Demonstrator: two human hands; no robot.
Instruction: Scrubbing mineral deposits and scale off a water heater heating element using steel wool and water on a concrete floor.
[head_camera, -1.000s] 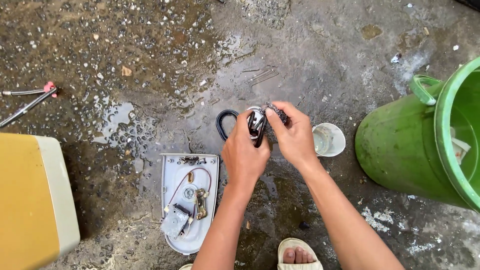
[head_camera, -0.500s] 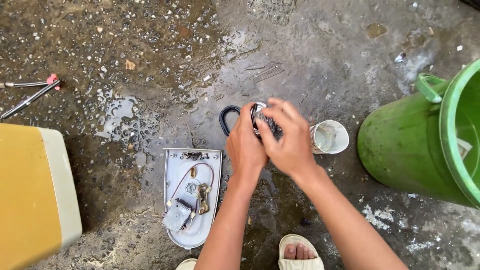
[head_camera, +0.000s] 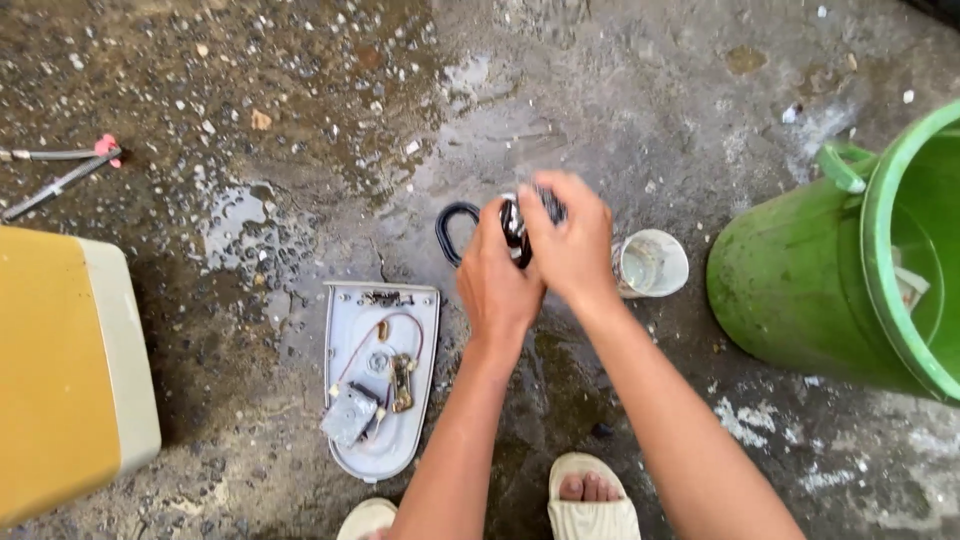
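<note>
Hands meet above the wet concrete floor (head_camera: 620, 110): I see my left hand (head_camera: 497, 285) steadying a small black-and-metal part (head_camera: 515, 228) while my right hand (head_camera: 572, 245) closes over it, gripping to twist.

Green bucket (head_camera: 800, 290) cut off rightward.

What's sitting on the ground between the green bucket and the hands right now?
In the head view, a small clear plastic cup lies there on the wet concrete between the green bucket and the right hand.
</note>
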